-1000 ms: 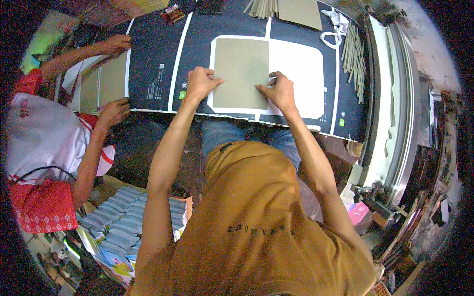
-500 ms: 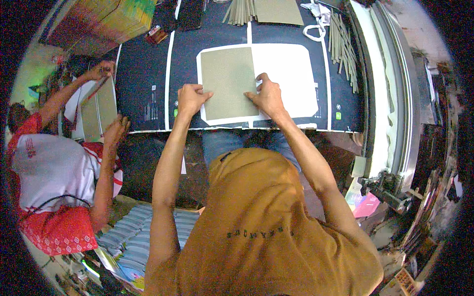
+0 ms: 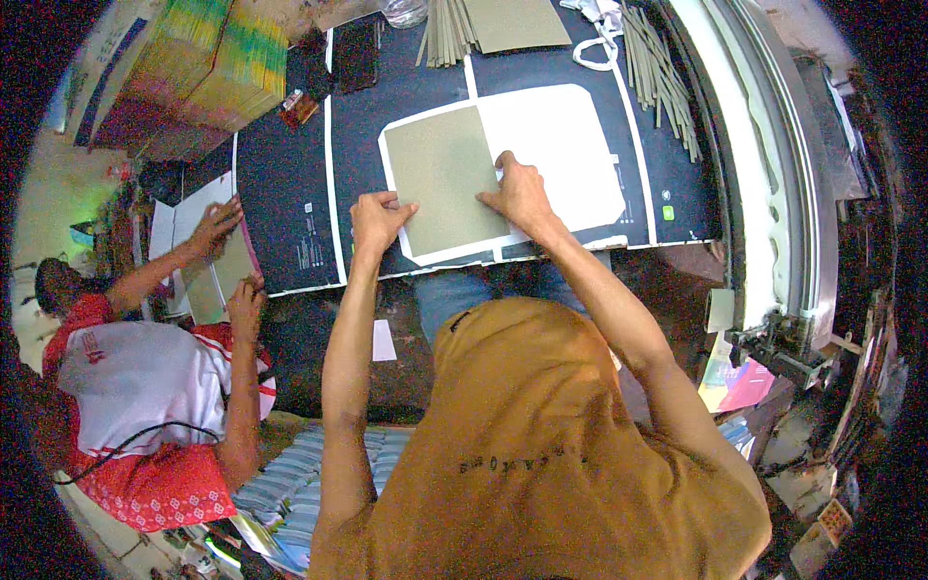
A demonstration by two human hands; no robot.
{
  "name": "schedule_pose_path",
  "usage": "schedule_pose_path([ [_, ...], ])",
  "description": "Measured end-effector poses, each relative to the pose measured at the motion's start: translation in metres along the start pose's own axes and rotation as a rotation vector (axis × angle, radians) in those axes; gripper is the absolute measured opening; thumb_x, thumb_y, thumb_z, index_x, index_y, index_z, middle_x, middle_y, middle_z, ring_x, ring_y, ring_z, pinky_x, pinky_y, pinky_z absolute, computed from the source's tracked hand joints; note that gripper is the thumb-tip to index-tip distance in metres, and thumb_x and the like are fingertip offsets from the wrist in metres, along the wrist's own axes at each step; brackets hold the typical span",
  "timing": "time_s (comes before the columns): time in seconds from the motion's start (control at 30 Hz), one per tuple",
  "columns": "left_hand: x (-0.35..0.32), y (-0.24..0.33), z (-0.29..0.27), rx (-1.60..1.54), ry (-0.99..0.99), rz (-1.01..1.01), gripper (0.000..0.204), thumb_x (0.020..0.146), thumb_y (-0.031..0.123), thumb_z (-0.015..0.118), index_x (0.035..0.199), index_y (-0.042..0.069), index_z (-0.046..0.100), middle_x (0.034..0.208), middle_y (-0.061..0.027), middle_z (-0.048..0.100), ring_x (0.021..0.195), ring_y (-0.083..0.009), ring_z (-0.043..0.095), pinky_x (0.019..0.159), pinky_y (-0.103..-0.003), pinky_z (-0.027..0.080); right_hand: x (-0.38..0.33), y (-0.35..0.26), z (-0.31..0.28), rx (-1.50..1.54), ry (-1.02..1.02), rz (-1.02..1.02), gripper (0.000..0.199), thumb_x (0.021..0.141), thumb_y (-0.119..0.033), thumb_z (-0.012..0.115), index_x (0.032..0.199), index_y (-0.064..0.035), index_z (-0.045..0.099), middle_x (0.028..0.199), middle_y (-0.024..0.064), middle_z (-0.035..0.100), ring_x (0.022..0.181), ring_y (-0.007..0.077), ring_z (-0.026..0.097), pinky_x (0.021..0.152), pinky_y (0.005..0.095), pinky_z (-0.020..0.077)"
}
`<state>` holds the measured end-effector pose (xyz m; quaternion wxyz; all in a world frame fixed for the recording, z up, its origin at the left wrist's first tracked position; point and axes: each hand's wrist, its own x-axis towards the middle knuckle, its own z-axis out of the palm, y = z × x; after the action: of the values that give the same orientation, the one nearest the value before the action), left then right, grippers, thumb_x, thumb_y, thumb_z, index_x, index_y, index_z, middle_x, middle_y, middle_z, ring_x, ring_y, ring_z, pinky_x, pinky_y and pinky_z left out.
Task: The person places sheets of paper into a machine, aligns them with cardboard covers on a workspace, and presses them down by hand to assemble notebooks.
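Note:
A grey-beige cardboard panel (image 3: 440, 179) lies flat over the left part of a white sheet (image 3: 556, 135) with cut-off corners. My left hand (image 3: 380, 222) pinches the panel's left edge, its thumb on top and the other fingers bent beside the edge. At the opposite edge, my right hand (image 3: 524, 198) grips with its thumb on the panel and its index finger bent near the white sheet. The undersides of the fingers are hidden.
The dark table (image 3: 290, 193) carries white stripes. Cardboard strips (image 3: 659, 77), another board (image 3: 517, 24) and a white ring (image 3: 594, 53) lie toward the back. A long metal-framed machine (image 3: 773, 174) borders the right side. A co-worker's hands (image 3: 217, 227) handle a cover at left.
The whole view has tilted and shifted a little. Both my hands keep their hold on the panel's edges. The co-worker's far hand has come closer to the near one over the cover.

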<state>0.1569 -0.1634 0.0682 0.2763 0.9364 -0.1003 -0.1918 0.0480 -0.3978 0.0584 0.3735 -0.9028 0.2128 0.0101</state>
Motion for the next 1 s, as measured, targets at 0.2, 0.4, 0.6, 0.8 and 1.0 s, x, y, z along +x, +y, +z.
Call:
schedule_pose_path([
  [0.2, 0.002, -0.005, 0.009, 0.069, 0.141, 0.094, 0.07, 0.067, 0.035, 0.088, 0.12, -0.004, 0.064, 0.105, -0.0199, 0.071, 0.102, -0.0359, 0.067, 0.089, -0.045, 0.053, -0.005, -0.001, 0.005, -0.049, 0.043, -0.017, 0.062, 0.071, -0.019, 0.087, 0.117, 0.0013, 0.052, 0.099, 0.0258, 0.068, 0.096, 0.044, 0.067, 0.083, 0.0517, 0.056],
  [0.4, -0.005, 0.034, 0.048, 0.121, 0.311, 0.557, 0.06, 0.087, 0.03, 0.072, 0.135, -0.001, 0.053, 0.139, -0.0245, 0.049, 0.129, -0.0419, 0.046, 0.108, -0.05, 0.039, -0.03, 0.012, -0.038, -0.295, 0.126, -0.106, 0.066, 0.072, -0.021, 0.084, 0.128, -0.0068, 0.054, 0.105, 0.0159, 0.067, 0.105, 0.0378, 0.061, 0.088, 0.0469, 0.0529],
  [0.6, -0.001, 0.046, 0.098, 0.337, 0.31, 0.653, 0.057, 0.096, 0.037, 0.059, 0.143, 0.007, 0.05, 0.148, -0.023, 0.04, 0.138, -0.0435, 0.036, 0.113, -0.064, 0.026, -0.041, 0.044, -0.077, -0.547, 0.043, 0.0, 0.081, 0.069, -0.021, 0.086, 0.137, -0.0092, 0.044, 0.101, 0.0166, 0.07, 0.105, 0.0377, 0.063, 0.086, 0.0513, 0.0523],
  [0.8, -0.003, 0.039, 0.106, 0.348, 0.342, 0.648, 0.057, 0.097, 0.041, 0.054, 0.144, 0.009, 0.048, 0.149, -0.0204, 0.04, 0.139, -0.0426, 0.035, 0.113, -0.065, 0.023, -0.041, 0.051, -0.076, -0.558, 0.003, 0.015, 0.084, 0.068, -0.021, 0.082, 0.141, -0.0094, 0.042, 0.104, 0.0144, 0.069, 0.108, 0.0339, 0.062, 0.087, 0.0507, 0.0511],
  [1.0, -0.002, 0.042, 0.107, 0.368, 0.323, 0.619, 0.058, 0.098, 0.044, 0.051, 0.145, 0.009, 0.048, 0.149, -0.0192, 0.039, 0.141, -0.0421, 0.033, 0.115, -0.065, 0.021, -0.043, 0.054, -0.077, -0.539, 0.008, 0.015, 0.085, 0.069, -0.023, 0.083, 0.141, -0.0095, 0.041, 0.108, 0.0138, 0.069, 0.109, 0.0332, 0.061, 0.088, 0.0512, 0.0509],
])
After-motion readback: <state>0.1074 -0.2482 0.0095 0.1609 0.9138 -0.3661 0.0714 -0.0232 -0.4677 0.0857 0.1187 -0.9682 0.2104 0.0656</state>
